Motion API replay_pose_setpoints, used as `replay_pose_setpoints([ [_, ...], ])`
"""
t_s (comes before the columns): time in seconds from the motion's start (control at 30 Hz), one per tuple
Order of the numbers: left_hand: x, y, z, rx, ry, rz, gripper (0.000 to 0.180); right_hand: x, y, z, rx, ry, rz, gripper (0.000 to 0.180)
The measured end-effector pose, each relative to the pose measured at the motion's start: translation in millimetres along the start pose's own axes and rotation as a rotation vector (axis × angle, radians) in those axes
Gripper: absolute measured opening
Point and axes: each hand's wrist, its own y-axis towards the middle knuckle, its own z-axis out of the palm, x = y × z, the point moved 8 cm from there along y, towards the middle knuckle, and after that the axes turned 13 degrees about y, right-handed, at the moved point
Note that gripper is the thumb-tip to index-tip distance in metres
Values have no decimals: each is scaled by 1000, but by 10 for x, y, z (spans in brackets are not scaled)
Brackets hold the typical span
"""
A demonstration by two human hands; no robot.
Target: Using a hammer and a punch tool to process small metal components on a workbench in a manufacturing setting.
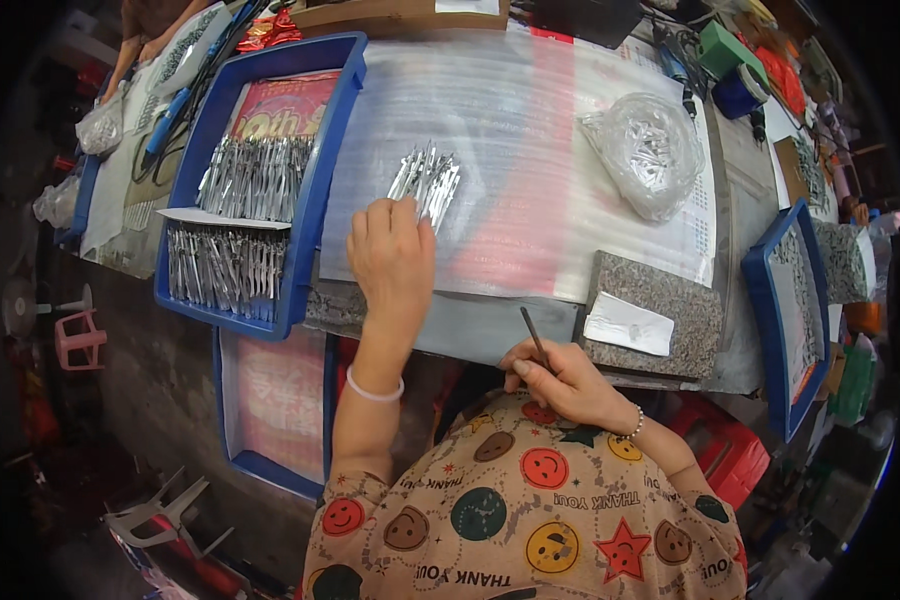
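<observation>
Bent over the near end of a loose pile of slim silvery metal pieces (430, 182) is my left hand (390, 245). Its fingers are curled and pressed together, and the fingertips are hidden, so what they pinch does not show. My right hand (570, 385) rests near the table's front edge, closed around a thin dark stick (535, 335) that points up and away. The pile lies on a translucent plastic sheet (510, 150). Left of it, a blue tray (325, 150) holds similar slim pieces in two packed rows, with a white strip between them.
A clear plastic bag (625, 125) of small pale pieces sits at the right. Nearer, a white folded paper (625, 325) lies on a speckled stone block (705, 345). Another blue tray (765, 290) stands far right; a third (320, 400) is below the table edge.
</observation>
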Motion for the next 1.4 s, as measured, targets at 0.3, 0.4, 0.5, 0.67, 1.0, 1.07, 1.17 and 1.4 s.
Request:
replay_pose_setpoints([
  [0.3, -2128, -739, -1480, 305, -1801, 722, 15, -4, 667, 846, 538, -80, -170, 22],
  [0.4, -2528, -973, -1640, 327, -1889, 838, 15, -76, 653, 1367, 954, -270, -302, 22],
  [0.5, -2535, -953, -1640, 338, -1884, 754, 14, -93, 640, 1488, 1035, -308, -271, 24],
  [0.67, -2565, -946, -1629, 403, -1922, 700, 12, -79, 517, 1616, 1044, -392, -306, 25],
  [1.0, -2693, -1022, -1632, 513, -1976, 643, 9, 232, 400, 1287, 737, -439, -491, 19],
  [1.07, -2679, -1020, -1647, 534, -1966, 641, 9, 274, 395, 1363, 769, -347, -558, 17],
  [1.17, -2626, -944, -1603, 566, -1973, 603, 9, 117, 327, 1463, 924, -324, -433, 21],
  [1.4, -2739, -986, -1527, 610, -1984, 631, 9, 174, 339, 1134, 739, -561, -422, 18],
])
